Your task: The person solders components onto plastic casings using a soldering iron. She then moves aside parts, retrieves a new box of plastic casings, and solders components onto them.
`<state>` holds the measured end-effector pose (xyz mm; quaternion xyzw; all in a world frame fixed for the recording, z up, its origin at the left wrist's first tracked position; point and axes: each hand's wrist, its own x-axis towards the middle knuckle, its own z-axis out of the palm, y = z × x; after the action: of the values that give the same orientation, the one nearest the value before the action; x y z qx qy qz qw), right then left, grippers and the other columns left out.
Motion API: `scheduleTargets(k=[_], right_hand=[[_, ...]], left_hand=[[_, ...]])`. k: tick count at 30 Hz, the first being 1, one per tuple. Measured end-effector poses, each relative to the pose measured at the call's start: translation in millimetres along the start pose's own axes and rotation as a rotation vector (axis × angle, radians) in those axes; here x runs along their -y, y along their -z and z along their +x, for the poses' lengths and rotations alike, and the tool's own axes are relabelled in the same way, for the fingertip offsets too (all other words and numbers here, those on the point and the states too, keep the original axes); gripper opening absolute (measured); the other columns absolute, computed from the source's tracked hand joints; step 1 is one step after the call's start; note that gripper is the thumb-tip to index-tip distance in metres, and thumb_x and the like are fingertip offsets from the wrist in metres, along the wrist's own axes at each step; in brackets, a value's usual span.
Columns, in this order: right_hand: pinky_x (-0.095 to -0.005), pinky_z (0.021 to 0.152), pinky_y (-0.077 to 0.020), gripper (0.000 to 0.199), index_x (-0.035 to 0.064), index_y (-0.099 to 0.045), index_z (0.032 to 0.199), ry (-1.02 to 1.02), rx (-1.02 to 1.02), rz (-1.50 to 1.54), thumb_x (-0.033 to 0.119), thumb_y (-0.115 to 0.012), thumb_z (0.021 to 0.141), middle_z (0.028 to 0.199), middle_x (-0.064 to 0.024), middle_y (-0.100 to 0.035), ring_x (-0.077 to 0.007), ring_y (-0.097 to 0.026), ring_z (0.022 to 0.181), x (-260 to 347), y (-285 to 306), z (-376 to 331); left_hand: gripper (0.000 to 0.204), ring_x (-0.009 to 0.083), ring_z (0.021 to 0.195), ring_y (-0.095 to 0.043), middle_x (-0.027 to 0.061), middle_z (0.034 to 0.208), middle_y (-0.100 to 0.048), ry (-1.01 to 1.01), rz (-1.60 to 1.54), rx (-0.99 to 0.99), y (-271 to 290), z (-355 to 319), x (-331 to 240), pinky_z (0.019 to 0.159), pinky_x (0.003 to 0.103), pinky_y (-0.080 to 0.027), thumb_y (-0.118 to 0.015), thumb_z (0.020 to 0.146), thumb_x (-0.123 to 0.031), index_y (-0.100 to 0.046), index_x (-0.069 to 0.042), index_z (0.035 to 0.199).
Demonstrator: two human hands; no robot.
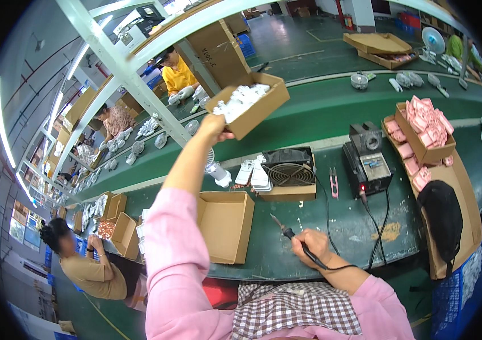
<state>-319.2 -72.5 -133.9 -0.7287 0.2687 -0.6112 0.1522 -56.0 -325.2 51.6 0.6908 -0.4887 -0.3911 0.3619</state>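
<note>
I see the green bench (pixel 331 113) running across my view. My left hand (pixel 214 126) is raised high, its grip clenched on a cardboard box (pixel 263 105) of white parts, held above the bench. An empty box (pixel 227 226) lies below it. My right hand (pixel 309 245) grips a soldering iron (pixel 289 231), tip resting near the bench.

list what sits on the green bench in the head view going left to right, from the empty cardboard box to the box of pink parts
empty cardboard box → small fan unit → pink snips → soldering station → box of pink parts
</note>
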Motion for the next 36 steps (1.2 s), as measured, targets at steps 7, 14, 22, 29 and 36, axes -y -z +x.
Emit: scheduleTargets(k=[7,14,22,29,36], right_hand=[[-0.0332,0.042,-0.0434,0.016,0.0040,-0.051,0.072,0.008,0.016,-0.032,-0.001,-0.067,0.070,0.058,-0.0090,-0.053,-0.0249,-0.054,0.047,-8.9,-2.1,1.0],[-0.0334,0.042,-0.0432,0.015,0.0034,-0.051,0.072,-0.016,0.035,-0.030,-0.002,-0.065,0.071,0.058,-0.0097,-0.053,-0.0255,-0.054,0.047,-9.0,-2.7,0.0],[-0.0332,0.042,-0.0423,0.014,0.0035,-0.051,0.072,-0.056,0.029,-0.059,-0.003,-0.064,0.072,0.058,-0.0094,-0.052,-0.0247,-0.053,0.046,-17.4,-0.8,-4.5],[-0.0325,0.042,-0.0414,0.016,0.0033,-0.050,0.070,-0.021,0.017,-0.052,-0.003,-0.064,0.072,0.057,-0.0090,-0.051,-0.0239,-0.052,0.045,-8.8,-3.2,-2.1],[-0.0318,0.044,-0.0426,0.015,0.0045,-0.051,0.072,-0.035,-0.018,-0.013,0.001,-0.065,0.076,0.059,-0.0084,-0.055,-0.0226,-0.054,0.047,0.6,-5.7,-4.8]], left_hand=[[0.033,0.0274,0.053,-0.065,0.0240,0.083,-0.065,0.214,-0.040,0.052,-68.4,97.5,39.1,0.040,0.031,-0.053,-0.030,0.088,-0.008,-0.053,0.008,0.106],[0.033,0.0355,0.068,-0.066,0.0246,0.095,-0.064,0.411,-0.152,0.048,-100.6,152.9,92.8,0.051,0.037,-0.059,-0.034,0.095,-0.017,-0.053,0.003,0.113],[0.039,0.0235,0.070,-0.062,0.0168,0.093,-0.059,-0.232,-0.101,-0.067,-70.2,78.0,65.5,0.050,0.035,-0.057,-0.052,0.084,-0.009,-0.044,0.005,0.120],[0.034,0.0126,0.067,-0.060,0.0061,0.073,-0.062,-0.281,0.302,0.230,40.4,-107.3,63.3,0.052,0.026,-0.048,-0.048,0.092,-0.031,-0.061,0.000,0.091],[0.043,0.0391,0.082,-0.063,0.0262,0.080,-0.063,-0.252,0.804,0.172,-7.8,-266.6,163.2,0.074,0.046,-0.049,-0.059,0.085,-0.039,-0.063,0.003,0.093]])
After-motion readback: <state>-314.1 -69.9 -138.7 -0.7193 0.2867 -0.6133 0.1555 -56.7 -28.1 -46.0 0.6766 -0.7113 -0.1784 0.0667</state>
